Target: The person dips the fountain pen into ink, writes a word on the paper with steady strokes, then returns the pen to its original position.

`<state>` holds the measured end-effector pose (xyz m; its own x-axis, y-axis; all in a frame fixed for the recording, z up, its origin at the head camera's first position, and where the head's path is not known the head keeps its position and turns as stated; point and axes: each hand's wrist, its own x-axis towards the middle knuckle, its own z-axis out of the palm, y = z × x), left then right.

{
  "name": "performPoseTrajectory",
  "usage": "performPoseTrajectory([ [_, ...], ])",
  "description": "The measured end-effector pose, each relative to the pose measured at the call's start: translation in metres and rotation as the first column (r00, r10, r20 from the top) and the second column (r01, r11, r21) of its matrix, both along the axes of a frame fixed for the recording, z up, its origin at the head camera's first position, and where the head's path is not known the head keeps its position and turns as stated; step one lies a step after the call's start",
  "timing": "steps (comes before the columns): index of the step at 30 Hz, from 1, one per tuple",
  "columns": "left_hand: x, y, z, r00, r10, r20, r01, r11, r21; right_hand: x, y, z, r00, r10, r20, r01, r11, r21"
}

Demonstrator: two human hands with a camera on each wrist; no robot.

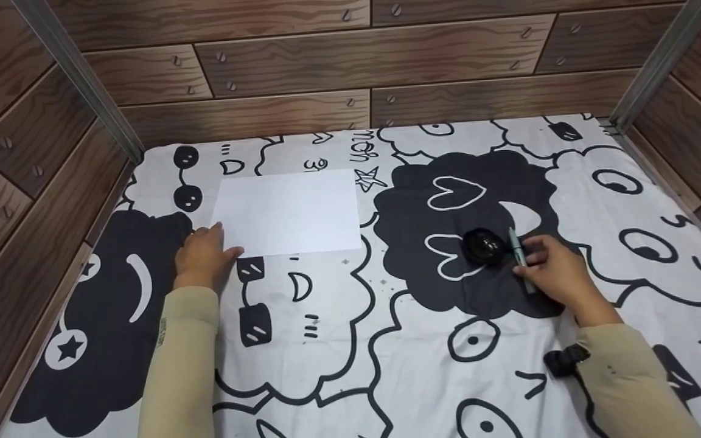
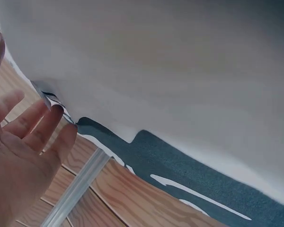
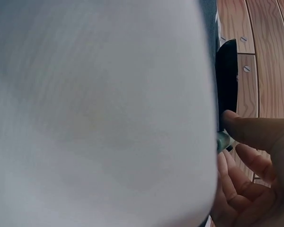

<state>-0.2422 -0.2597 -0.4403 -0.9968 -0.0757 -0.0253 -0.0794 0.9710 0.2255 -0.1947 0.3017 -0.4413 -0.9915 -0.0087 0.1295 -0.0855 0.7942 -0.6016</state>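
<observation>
A white sheet of paper [image 1: 289,213] lies on the patterned cloth. My left hand [image 1: 201,255] is at its lower left corner, fingers along the left edge and thumb at the bottom edge. In the left wrist view the fingers of the left hand [image 2: 33,142] are fairly straight. On the right, my right hand [image 1: 551,271] pinches a pale green pen [image 1: 516,250] between thumb and fingers. Just left of the pen sits a shiny black round object [image 1: 485,246], its kind unclear. In the right wrist view the pen [image 3: 222,141] is mostly hidden beside the right hand [image 3: 255,179].
A black-and-white cartoon cloth [image 1: 326,365] covers the surface, slightly wrinkled. Wood-print panels [image 1: 302,61] stand behind and at both sides, with grey metal posts [image 1: 76,79] at the corners. A black strap device [image 1: 566,360] sits at the right wrist.
</observation>
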Motion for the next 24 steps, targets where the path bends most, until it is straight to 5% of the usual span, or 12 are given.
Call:
performPoseTrajectory([
  [15, -0.004, -0.007, 0.004, 0.999, 0.040, 0.007, -0.041, 0.984, 0.175, 0.000, 0.001, -0.002, 1.000, 0.017, 0.012, -0.017, 1.000, 0.000],
  [24, -0.011, -0.017, 0.004, 0.996, 0.079, 0.030, -0.085, 0.916, 0.391, 0.001, 0.000, -0.003, 1.000, 0.026, 0.012, -0.025, 1.000, -0.016],
])
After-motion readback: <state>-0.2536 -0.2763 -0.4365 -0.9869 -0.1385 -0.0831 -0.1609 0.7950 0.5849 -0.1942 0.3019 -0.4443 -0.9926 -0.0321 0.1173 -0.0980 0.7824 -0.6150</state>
